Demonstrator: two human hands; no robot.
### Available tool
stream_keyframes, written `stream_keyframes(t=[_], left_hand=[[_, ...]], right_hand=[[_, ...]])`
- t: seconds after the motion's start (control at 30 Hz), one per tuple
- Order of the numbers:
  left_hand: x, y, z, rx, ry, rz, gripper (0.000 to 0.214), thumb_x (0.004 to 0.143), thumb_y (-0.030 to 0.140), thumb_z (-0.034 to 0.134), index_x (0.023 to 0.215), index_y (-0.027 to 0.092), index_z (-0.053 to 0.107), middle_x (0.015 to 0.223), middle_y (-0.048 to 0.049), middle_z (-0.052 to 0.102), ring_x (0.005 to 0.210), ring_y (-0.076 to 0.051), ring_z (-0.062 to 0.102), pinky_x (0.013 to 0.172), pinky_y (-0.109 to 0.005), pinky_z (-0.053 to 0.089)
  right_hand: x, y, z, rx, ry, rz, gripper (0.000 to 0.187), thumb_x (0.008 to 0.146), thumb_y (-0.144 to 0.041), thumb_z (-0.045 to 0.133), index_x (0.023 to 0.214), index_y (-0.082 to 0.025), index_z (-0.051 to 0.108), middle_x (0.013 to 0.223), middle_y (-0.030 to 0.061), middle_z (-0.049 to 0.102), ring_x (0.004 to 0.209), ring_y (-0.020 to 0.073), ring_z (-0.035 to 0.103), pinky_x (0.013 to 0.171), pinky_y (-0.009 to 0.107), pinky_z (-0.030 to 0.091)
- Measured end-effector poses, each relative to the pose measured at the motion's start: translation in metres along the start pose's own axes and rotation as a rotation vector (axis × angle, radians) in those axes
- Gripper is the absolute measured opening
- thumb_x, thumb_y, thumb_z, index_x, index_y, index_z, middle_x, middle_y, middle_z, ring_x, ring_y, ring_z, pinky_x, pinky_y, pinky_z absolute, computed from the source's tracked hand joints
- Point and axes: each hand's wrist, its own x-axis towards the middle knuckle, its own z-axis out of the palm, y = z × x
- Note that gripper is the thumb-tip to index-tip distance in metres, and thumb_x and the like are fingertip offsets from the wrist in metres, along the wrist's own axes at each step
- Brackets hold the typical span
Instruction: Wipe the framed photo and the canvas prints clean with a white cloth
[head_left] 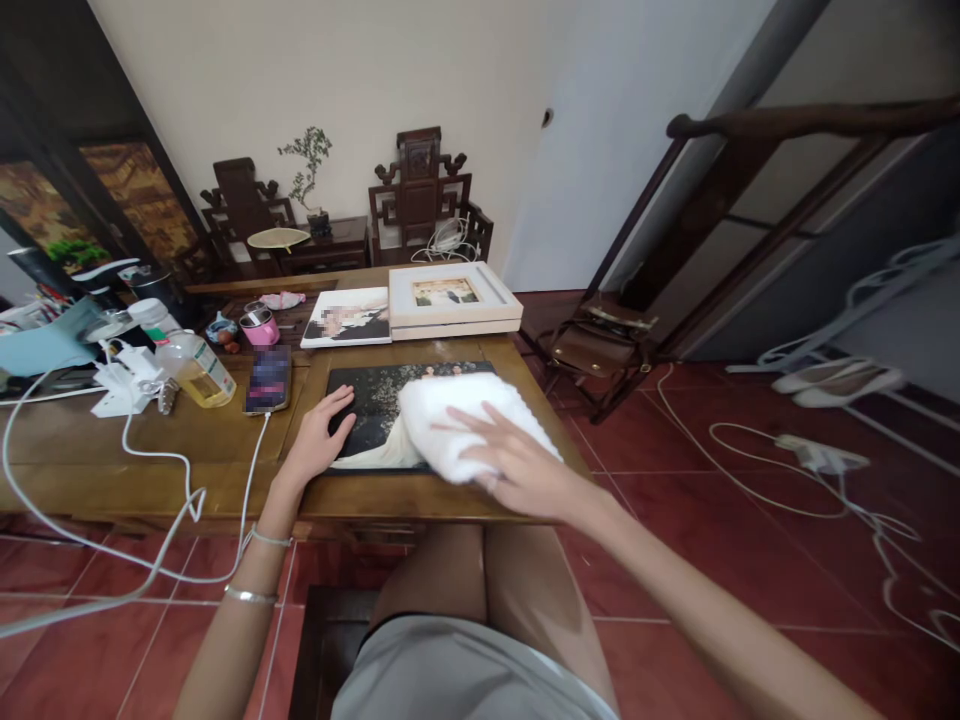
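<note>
A dark photo panel [375, 405] lies flat near the table's front edge, printed with a pale flowing gown and small blossoms. My left hand [319, 435] rests on its left edge, open, fingers stretched over the border. A folded white towel [442, 400] covers much of the panel's right half. On top of it, my right hand [506, 455] holds the towel down against the panel with fingers spread, slightly blurred by motion. The part of the picture under the towel is hidden.
Behind the panel are a white photo print [346, 318] and a pale framed picture [457, 298]. To the left lie a charging phone [268, 380], a bottle of yellowish liquid [199, 370], a pink cup [259, 325] and a white power strip [124, 380]. A wooden chair [600, 340] stands right.
</note>
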Motion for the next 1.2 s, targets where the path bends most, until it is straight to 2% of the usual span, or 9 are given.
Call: stream_keyframes(t=[0.17,0.33,0.47,0.6,0.73,0.83,0.93,1.07,1.2], left_hand=[[0.000,0.000,-0.001,-0.001,0.001,-0.006,0.039,0.089,0.032,0.050,0.120,0.012,0.062,0.134,-0.0128,0.055,0.128,-0.023,0.049,0.111,-0.042,0.034],[0.000,-0.001,-0.001,-0.018,0.017,-0.031,0.038,0.088,0.032,0.052,0.119,0.014,0.063,0.133,-0.0109,0.057,0.127,-0.022,0.049,0.112,-0.041,0.035],[0.000,-0.001,-0.001,-0.021,0.033,-0.039,0.036,0.088,0.032,0.051,0.118,0.016,0.063,0.132,-0.0093,0.058,0.127,-0.022,0.050,0.112,-0.041,0.035],[0.001,-0.001,0.001,-0.019,0.037,-0.033,0.036,0.088,0.033,0.051,0.118,0.017,0.064,0.131,-0.0095,0.059,0.127,-0.023,0.050,0.111,-0.042,0.035],[0.000,0.000,0.001,-0.012,0.036,-0.026,0.036,0.088,0.034,0.051,0.117,0.017,0.064,0.131,-0.0096,0.058,0.127,-0.023,0.050,0.111,-0.043,0.035],[0.000,0.000,0.001,-0.016,0.023,-0.013,0.036,0.088,0.035,0.051,0.116,0.015,0.065,0.132,-0.0113,0.058,0.127,-0.024,0.050,0.111,-0.043,0.035],[0.000,0.000,0.001,-0.025,0.011,-0.005,0.036,0.088,0.035,0.051,0.115,0.015,0.065,0.132,-0.0121,0.057,0.126,-0.025,0.050,0.110,-0.043,0.036],[0.000,-0.001,0.000,-0.022,0.004,0.001,0.036,0.089,0.035,0.051,0.115,0.014,0.065,0.133,-0.0122,0.057,0.126,-0.024,0.050,0.110,-0.043,0.036],[0.000,-0.001,-0.001,-0.024,0.006,-0.007,0.035,0.088,0.034,0.052,0.115,0.015,0.065,0.132,-0.0114,0.057,0.126,-0.023,0.051,0.111,-0.043,0.036]], right_hand=[[0.058,0.072,-0.007,-0.088,0.016,0.191,0.041,0.083,-0.015,0.042,0.118,-0.015,0.063,0.145,0.0146,0.042,0.138,0.0268,0.030,0.113,0.054,0.016],[0.099,0.091,-0.005,-0.108,0.006,0.304,0.043,0.088,-0.017,0.038,0.127,-0.016,0.057,0.144,0.0150,0.044,0.138,0.0287,0.030,0.108,0.056,0.022],[0.076,0.065,-0.002,-0.115,0.015,0.258,0.042,0.086,-0.014,0.040,0.124,-0.015,0.059,0.144,0.0167,0.042,0.140,0.0316,0.024,0.107,0.062,0.018],[0.014,0.011,0.000,-0.075,0.033,0.123,0.037,0.079,-0.009,0.042,0.104,-0.018,0.068,0.147,0.0090,0.040,0.141,0.0318,0.019,0.109,0.064,0.014],[-0.036,-0.039,0.002,0.006,-0.037,0.023,0.036,0.068,-0.007,0.045,0.090,-0.021,0.070,0.149,0.0026,0.036,0.143,0.0308,0.013,0.111,0.066,0.005],[-0.041,-0.044,0.001,0.033,-0.077,-0.053,0.035,0.067,-0.008,0.046,0.090,-0.022,0.070,0.148,0.0021,0.038,0.143,0.0286,0.014,0.113,0.062,0.002],[-0.018,-0.017,-0.001,0.025,-0.053,-0.034,0.034,0.073,-0.009,0.045,0.094,-0.022,0.068,0.146,0.0032,0.041,0.142,0.0252,0.018,0.114,0.059,0.007],[0.042,0.037,-0.001,-0.035,0.015,0.130,0.037,0.083,-0.013,0.042,0.111,-0.018,0.065,0.147,0.0131,0.039,0.140,0.0253,0.026,0.113,0.056,0.012],[0.100,0.072,0.002,-0.076,0.025,0.270,0.042,0.088,-0.017,0.039,0.126,-0.017,0.057,0.142,0.0150,0.046,0.139,0.0278,0.029,0.109,0.059,0.018]])
